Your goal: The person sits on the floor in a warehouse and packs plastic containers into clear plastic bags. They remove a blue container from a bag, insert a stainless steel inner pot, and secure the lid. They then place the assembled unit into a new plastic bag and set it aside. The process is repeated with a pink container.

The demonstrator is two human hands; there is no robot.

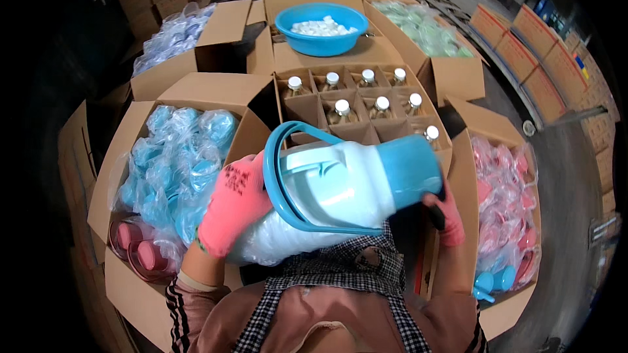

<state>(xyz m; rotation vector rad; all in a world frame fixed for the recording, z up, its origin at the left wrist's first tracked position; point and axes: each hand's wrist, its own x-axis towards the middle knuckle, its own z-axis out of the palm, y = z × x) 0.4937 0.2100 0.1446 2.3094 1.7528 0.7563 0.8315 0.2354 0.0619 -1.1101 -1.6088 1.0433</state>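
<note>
I hold a blue and white plastic jug [340,186] sideways in front of my chest, its blue loop handle [278,176] toward the left. My left hand [232,202], in a pink glove, grips the white body near the handle. My right hand [445,216], also in a pink glove, is closed around the blue end on the right. Just beyond the jug stands a divided cardboard box [307,108] with several clear bottles [342,110] topped by white caps.
A box of blue plastic parts in bags [173,163] stands on my left, with pink parts [140,248] at its near end. A box of pink parts [507,202] is on my right. A blue bowl of white caps [322,29] sits farther back, beside a box of green parts [422,29].
</note>
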